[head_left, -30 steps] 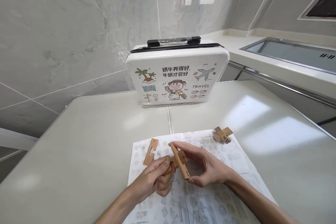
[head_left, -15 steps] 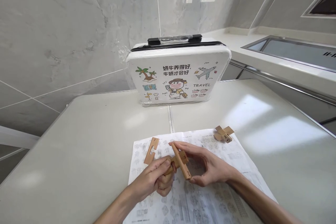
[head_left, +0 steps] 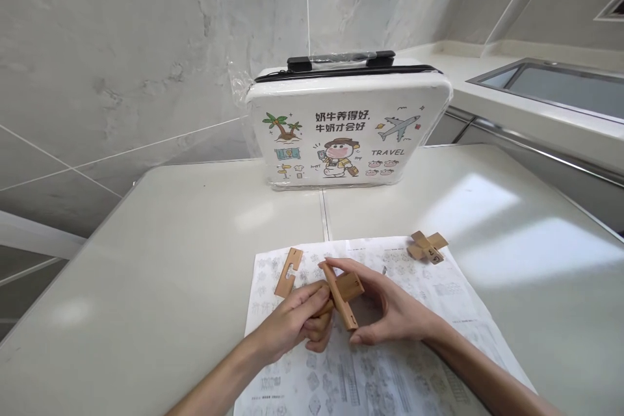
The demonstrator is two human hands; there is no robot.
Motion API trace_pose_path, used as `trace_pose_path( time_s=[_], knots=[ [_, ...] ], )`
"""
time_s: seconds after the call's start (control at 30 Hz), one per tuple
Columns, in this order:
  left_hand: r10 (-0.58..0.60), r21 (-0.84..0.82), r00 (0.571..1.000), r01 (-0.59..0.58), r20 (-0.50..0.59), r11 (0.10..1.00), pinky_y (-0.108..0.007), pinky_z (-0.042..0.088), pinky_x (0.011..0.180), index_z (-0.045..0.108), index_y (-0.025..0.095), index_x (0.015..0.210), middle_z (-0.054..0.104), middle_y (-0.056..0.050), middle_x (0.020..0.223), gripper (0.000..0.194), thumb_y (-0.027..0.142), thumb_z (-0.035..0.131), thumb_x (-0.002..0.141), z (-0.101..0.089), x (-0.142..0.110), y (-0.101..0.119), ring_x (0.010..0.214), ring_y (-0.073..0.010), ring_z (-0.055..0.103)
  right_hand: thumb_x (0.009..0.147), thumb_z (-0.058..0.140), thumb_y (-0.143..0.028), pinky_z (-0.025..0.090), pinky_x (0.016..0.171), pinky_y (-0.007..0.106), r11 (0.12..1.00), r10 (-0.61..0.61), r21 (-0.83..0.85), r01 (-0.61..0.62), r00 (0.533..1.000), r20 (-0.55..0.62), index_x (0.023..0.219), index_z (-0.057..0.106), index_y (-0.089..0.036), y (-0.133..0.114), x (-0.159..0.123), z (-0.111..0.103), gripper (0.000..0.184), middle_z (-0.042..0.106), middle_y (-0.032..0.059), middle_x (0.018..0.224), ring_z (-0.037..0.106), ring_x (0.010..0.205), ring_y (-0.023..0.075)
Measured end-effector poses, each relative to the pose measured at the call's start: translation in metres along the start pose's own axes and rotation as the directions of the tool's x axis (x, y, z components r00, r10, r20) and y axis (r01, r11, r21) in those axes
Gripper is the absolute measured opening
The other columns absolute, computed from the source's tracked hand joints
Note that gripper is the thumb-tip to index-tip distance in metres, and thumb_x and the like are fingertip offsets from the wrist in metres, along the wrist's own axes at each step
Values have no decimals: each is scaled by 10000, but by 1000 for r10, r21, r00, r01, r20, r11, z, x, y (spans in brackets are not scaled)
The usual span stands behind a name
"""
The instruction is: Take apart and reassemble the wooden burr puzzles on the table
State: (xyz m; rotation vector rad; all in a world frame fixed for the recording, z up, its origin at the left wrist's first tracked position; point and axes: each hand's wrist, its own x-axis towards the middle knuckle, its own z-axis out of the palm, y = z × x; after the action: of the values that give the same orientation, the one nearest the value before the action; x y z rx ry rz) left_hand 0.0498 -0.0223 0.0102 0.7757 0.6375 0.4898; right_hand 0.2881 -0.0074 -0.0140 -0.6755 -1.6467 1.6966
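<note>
My left hand (head_left: 302, 322) is closed around a wooden puzzle piece (head_left: 351, 286), whose marked end sticks out to the right. Crossing it at an angle is a second wooden puzzle piece (head_left: 342, 302), with a number near its lower end. My right hand (head_left: 397, 305) grips this crossing piece by its two ends, fingertips on top and thumb below. The two pieces meet at the crossing; how they interlock is hidden. A notched wooden piece (head_left: 287, 273) lies flat just beyond my left hand.
Under my hands is a printed instruction sheet (head_left: 322, 383) on the white table (head_left: 195, 260). A cross-shaped wooden puzzle (head_left: 429, 248) sits at the sheet's far right corner. A plastic-wrapped white case (head_left: 351, 136) stands behind, near the marbled wall (head_left: 146, 45).
The piece in my left hand now sticks out further right past the crossing piece. The whole scene has shifted slightly right and up in view.
</note>
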Motion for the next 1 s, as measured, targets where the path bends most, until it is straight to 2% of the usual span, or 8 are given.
trace_pose_path(
  time_s=[0.13,0.27,0.37,0.47,0.63,0.8,1.0],
  knots=[
    [-21,17,1000,21,0,1000,-251,274,511,459,215,887,280,112,611,429,593,575,1052,-1,0,0,493,-71,194,739,969,-353,444,1198,516,998,-1,-59,-2,999,-41,1593,489,-336,-1,0,2,980,538,113,1580,517,1455,365],
    [-12,40,1000,12,-3,999,-252,297,521,464,212,879,310,110,599,431,591,548,1066,0,0,0,487,-69,220,758,924,-328,508,1110,512,997,64,-33,-65,997,-31,1607,458,-340,-1,-3,0,969,570,107,1537,629,1292,343],
    [0,72,1000,0,4,997,-247,297,512,456,215,868,345,104,586,437,594,545,1066,1,0,0,476,-68,250,769,919,-343,513,1097,527,994,110,12,-110,994,-5,1630,426,-341,1,-4,-1,993,619,104,1480,663,1210,324],
    [13,88,1000,-12,-4,996,-241,301,493,457,220,884,381,100,569,421,589,539,1069,2,-1,-1,460,-70,273,797,921,-377,485,1132,541,991,113,72,-114,993,21,1641,406,-334,3,-5,-2,989,672,102,1398,660,1229,320],
    [50,109,998,-47,-30,993,-229,333,471,464,222,910,417,99,546,416,602,534,1065,3,-1,-4,435,-73,318,800,944,-401,466,1162,535,985,104,132,-109,994,44,1632,412,-355,4,-5,-3,989,596,114,1524,632,1315,323],
    [57,146,997,-49,-57,988,-219,343,441,549,200,1038,423,103,531,400,594,492,1083,6,-1,-5,411,-73,303,809,944,-402,466,1162,549,984,115,129,-123,991,67,1627,413,-362,5,-7,-6,976,575,115,1550,619,1340,330],
    [66,156,997,-60,-31,986,-222,363,429,554,196,1052,411,114,534,411,606,521,1066,8,-1,-2,402,-70,292,829,932,-407,492,1129,522,980,127,139,-140,987,97,1628,400,-353,1,-6,-5,962,684,96,1376,653,1289,322]
  ],
)
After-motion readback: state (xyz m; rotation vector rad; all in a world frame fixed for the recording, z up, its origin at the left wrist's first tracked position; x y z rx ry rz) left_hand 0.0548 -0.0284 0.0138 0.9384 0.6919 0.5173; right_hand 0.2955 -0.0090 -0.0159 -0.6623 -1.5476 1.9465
